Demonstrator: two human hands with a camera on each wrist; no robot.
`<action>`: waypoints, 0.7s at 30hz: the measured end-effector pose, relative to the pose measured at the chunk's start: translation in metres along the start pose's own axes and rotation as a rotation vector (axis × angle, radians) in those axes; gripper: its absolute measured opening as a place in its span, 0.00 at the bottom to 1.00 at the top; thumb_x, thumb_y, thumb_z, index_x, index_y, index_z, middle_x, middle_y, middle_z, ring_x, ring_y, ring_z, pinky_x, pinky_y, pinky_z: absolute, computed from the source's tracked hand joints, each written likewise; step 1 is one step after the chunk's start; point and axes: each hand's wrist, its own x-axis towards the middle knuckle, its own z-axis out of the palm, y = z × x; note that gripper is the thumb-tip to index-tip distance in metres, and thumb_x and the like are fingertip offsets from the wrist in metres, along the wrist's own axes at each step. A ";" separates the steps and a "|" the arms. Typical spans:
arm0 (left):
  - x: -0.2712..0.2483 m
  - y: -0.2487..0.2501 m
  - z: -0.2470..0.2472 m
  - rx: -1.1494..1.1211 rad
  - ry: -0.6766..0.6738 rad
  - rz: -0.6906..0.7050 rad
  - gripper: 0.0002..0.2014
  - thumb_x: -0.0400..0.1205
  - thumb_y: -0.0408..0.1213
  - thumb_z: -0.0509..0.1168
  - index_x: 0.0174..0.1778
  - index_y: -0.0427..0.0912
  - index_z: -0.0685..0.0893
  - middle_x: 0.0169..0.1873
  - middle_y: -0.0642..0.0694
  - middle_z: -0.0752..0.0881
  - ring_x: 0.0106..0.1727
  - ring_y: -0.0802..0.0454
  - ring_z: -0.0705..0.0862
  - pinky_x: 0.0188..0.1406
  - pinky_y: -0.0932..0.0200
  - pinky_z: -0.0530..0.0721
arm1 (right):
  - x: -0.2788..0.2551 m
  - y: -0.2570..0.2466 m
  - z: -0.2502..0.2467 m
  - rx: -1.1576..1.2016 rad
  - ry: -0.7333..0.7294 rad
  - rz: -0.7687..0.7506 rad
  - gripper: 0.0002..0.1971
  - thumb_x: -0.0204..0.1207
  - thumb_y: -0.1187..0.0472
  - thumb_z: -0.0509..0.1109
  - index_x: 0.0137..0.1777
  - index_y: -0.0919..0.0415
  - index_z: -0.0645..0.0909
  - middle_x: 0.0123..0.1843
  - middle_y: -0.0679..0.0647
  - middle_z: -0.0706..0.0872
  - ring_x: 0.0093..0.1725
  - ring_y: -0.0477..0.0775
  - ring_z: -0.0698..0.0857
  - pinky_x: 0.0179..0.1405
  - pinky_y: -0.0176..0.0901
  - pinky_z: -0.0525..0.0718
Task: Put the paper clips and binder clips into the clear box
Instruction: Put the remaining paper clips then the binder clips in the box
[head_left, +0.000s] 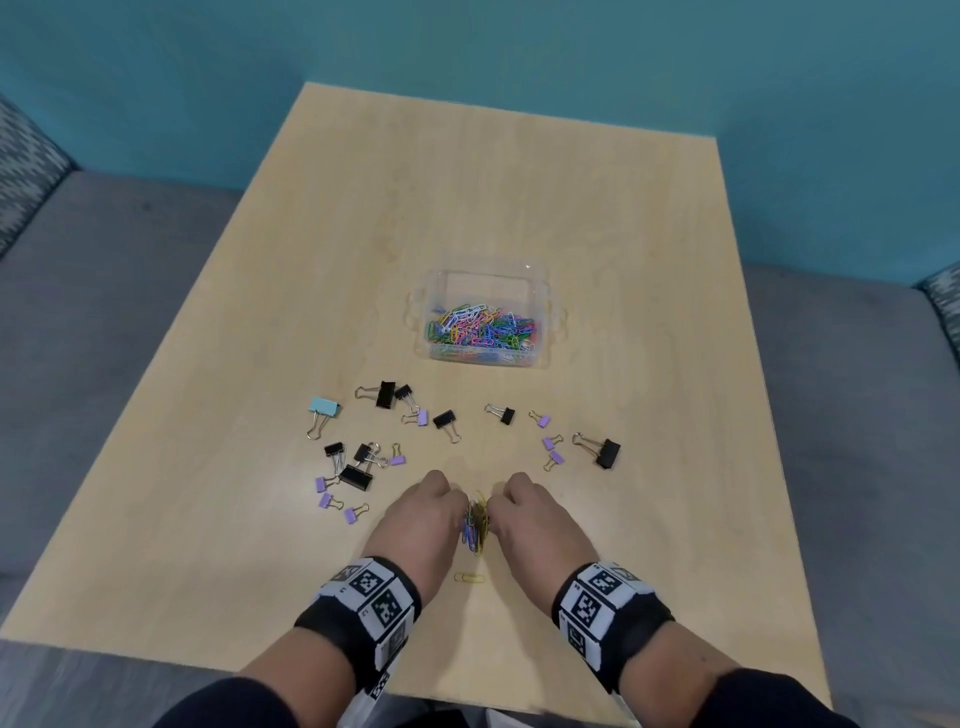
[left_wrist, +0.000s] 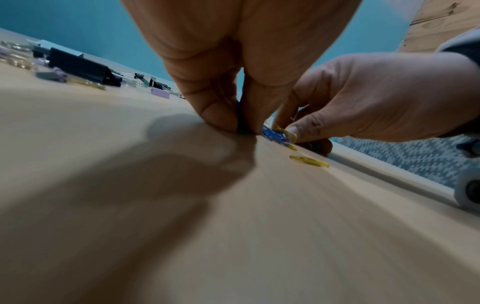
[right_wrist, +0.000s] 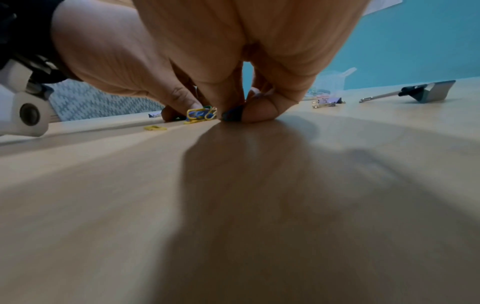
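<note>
Near the table's front edge my left hand (head_left: 457, 512) and right hand (head_left: 500, 509) meet, fingers curled down around a small bunch of coloured paper clips (head_left: 477, 525) squeezed between them. From the left wrist my left hand (left_wrist: 237, 125) pinches at the tabletop while blue and yellow paper clips (left_wrist: 275, 134) sit under the right hand (left_wrist: 298, 131). One yellow paper clip (head_left: 469, 578) lies loose just behind the hands. The clear box (head_left: 543, 358) stands open mid-table, holding many coloured paper clips. Black, purple and one light-blue binder clip (head_left: 324, 406) lie scattered between box and hands.
A large black binder clip (head_left: 607, 452) lies right of my hands, and a cluster of black and purple ones (head_left: 356, 475) to the left. The wooden table (head_left: 519, 197) is edged by grey seating (head_left: 104, 286) and a teal wall behind.
</note>
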 end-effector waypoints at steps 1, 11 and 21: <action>0.001 0.001 -0.001 -0.006 -0.007 -0.009 0.19 0.62 0.24 0.75 0.29 0.47 0.71 0.33 0.51 0.69 0.24 0.54 0.64 0.20 0.60 0.63 | 0.000 0.000 -0.002 -0.001 -0.004 -0.006 0.17 0.62 0.75 0.70 0.40 0.56 0.70 0.43 0.53 0.70 0.35 0.53 0.67 0.24 0.46 0.69; 0.013 0.001 -0.013 -0.056 -0.091 -0.048 0.05 0.83 0.35 0.60 0.41 0.43 0.72 0.41 0.50 0.69 0.33 0.47 0.73 0.32 0.55 0.72 | 0.014 0.010 -0.029 -0.092 -0.121 -0.036 0.15 0.65 0.79 0.63 0.46 0.60 0.74 0.47 0.57 0.74 0.34 0.55 0.66 0.29 0.48 0.65; 0.044 -0.018 -0.066 -0.972 -0.199 -0.393 0.10 0.74 0.29 0.70 0.29 0.45 0.80 0.24 0.45 0.81 0.23 0.49 0.80 0.28 0.52 0.80 | 0.037 0.034 -0.076 1.022 -0.230 0.485 0.10 0.68 0.73 0.64 0.34 0.57 0.81 0.26 0.60 0.80 0.22 0.56 0.79 0.24 0.46 0.71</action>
